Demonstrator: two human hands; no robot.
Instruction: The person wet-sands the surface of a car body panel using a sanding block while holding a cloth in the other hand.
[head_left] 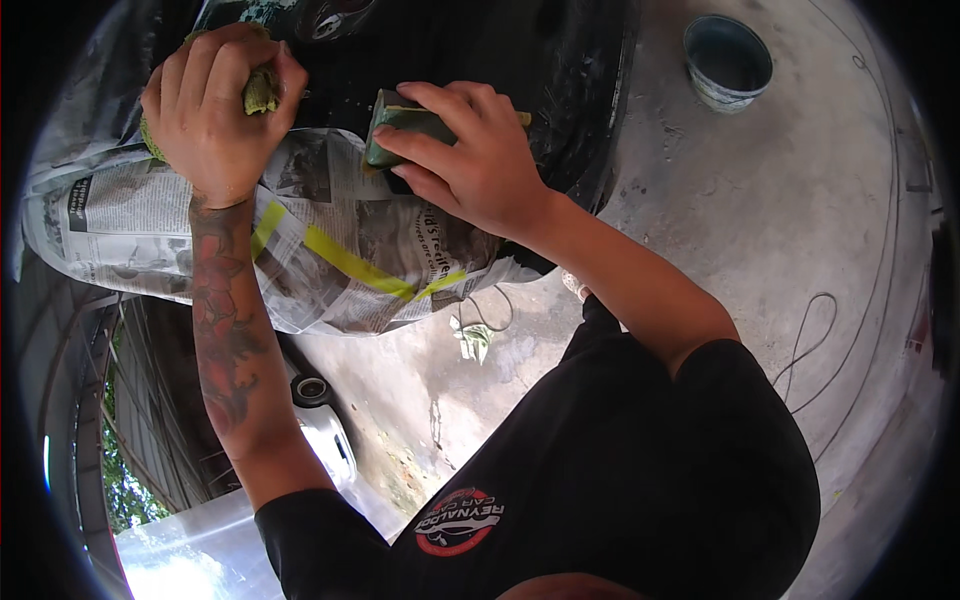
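My left hand [218,110] is closed around a crumpled green cloth [262,90], pressed near the black car panel's left side. With my right hand [470,150] I grip a dark green sanding block [412,135], thumb and fingers along its sides. The block is at the lower edge of the wet-looking black car panel [480,50], just above the newspaper masking. Its working face is hidden. Newspaper sheets [340,210], held with yellow-green tape [350,262], cover the rounded part below both hands.
A dark bucket [728,62] stands on the concrete floor [680,200] at the far right. A thin cable [880,240] runs along that side. A crumpled pale cloth [474,340] lies on the floor below the newspaper. A white car [328,440] is at the lower left.
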